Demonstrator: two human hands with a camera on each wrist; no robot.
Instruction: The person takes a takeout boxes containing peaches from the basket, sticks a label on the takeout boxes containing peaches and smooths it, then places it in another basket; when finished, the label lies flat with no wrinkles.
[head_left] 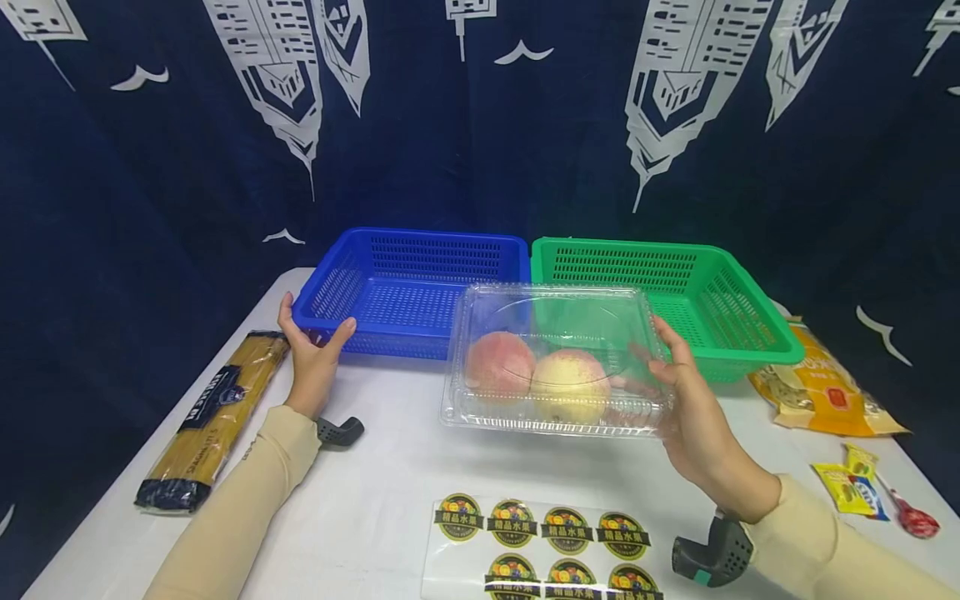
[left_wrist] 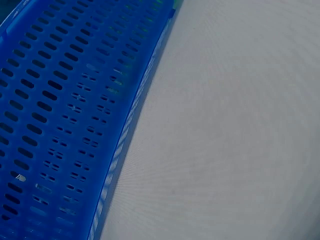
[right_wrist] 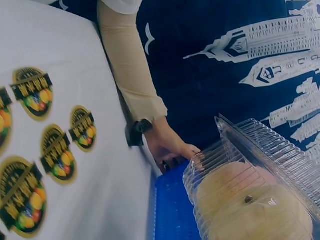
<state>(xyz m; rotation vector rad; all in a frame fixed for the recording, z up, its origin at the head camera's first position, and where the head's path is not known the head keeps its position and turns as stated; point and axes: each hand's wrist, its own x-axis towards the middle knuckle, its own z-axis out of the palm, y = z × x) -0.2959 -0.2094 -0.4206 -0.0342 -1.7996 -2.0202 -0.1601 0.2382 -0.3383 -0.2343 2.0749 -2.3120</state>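
Observation:
My right hand (head_left: 705, 429) grips the right end of a clear plastic clamshell box (head_left: 555, 312), held up in front of the two baskets. Inside it lie two peaches, a pink one (head_left: 500, 365) and a yellower one (head_left: 570, 385). In the right wrist view, the lid and ribbed wall of the box (right_wrist: 197, 172) show around the peaches. At the near left corner of the blue basket (head_left: 405, 340), my left hand (head_left: 313, 367) holds the rim, thumb towards the front. The left wrist view shows the basket's slotted wall (left_wrist: 60, 100) but no fingers.
A green basket (head_left: 750, 321) stands right of the blue one. Spaghetti (head_left: 217, 417) lies at the left edge. An orange bag (head_left: 832, 387), small yellow packets (head_left: 840, 487) and a red lollipop (head_left: 917, 522) lie right. A sheet of round fruit stickers (head_left: 457, 575) lies in front.

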